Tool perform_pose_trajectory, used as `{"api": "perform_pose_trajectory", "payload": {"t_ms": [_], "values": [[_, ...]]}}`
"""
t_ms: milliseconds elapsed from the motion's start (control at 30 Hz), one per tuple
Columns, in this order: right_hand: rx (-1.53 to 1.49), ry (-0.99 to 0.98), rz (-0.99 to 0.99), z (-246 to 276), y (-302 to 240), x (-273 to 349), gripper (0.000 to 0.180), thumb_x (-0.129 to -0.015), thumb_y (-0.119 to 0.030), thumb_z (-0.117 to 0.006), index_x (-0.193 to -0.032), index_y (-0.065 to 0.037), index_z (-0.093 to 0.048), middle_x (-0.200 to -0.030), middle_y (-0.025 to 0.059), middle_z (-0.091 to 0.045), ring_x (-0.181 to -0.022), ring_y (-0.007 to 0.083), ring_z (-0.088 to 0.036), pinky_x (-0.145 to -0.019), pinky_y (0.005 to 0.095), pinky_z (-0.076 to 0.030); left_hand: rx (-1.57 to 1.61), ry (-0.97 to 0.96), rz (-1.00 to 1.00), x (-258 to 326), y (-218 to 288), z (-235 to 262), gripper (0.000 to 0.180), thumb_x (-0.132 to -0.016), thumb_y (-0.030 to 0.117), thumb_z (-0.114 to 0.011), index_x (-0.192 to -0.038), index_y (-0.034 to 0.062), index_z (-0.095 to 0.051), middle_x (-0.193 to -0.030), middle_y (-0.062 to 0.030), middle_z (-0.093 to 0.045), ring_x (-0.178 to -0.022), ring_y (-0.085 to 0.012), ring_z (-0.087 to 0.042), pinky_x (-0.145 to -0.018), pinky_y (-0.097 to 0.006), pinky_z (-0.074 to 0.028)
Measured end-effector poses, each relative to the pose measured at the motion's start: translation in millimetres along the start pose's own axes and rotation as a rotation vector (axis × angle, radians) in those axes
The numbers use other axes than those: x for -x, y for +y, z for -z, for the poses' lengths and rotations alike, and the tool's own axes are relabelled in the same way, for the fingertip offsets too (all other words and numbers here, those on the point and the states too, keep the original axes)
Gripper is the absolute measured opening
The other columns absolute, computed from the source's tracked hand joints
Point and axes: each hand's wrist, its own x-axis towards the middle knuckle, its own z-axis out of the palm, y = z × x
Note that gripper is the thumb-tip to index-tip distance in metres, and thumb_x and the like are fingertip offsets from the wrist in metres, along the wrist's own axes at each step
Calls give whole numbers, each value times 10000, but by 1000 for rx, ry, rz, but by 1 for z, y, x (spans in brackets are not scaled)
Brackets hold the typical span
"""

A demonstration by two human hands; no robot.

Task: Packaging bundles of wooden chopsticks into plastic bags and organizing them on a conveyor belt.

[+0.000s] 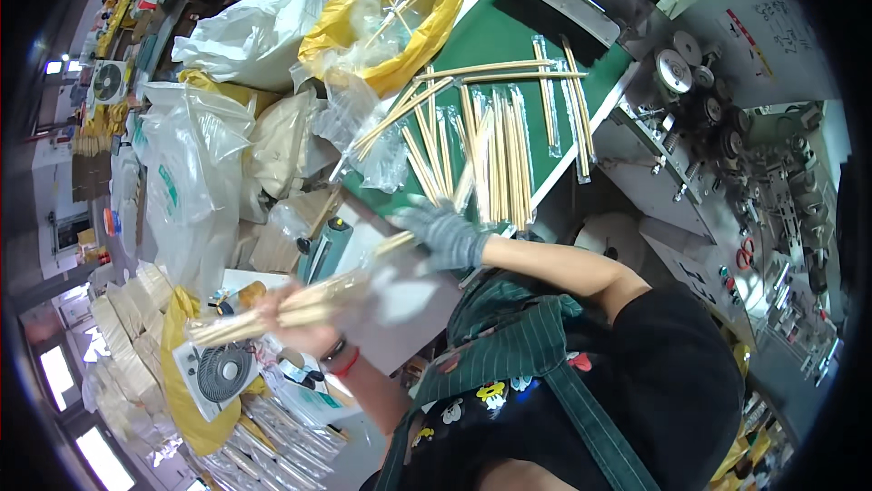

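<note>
Head view: left hand [304, 327], bare, is closed around a bundle of chopsticks [291, 305], blurred; the sticks run out past both sides of the fist, lying nearly level. Right hand [445, 232], in a grey glove, has its fingers curled at the far end of that bundle, pinching a stick tip as far as the blur allows. Just beyond the gloved fingers, wrapped chopstick pairs [495, 159] lie in rows on a green belt [509, 32]. Farther off sits a yellow bag [400, 9]. White sacks [195, 182] stand beside the left fist.
</note>
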Motion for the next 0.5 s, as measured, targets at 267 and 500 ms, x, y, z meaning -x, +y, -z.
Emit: {"api": "perform_pose_trajectory", "payload": {"t_ms": [267,500], "values": [[56,529,-39,-34,50,3,145,-694,-146,-516,-835,-150,-551,-904,21,-538,-977,238,-433,-864,409,-247,-729,166,682,26,84,38,151,-777,208,-450,-756,59,-434,-802,-69,-486,-731,-143,-475,-632,-267,-378],[-79,678,366,7,-31,-23,246,-694,-75,-507,-933,-133,-512,-927,68,-509,-958,220,-454,-920,460,-168,-1269,-63,995,64,-13,66,364,-568,58,-616,-897,-40,-496,-804,-102,-550,-793,-200,-528,-847,-327,-352]]}}
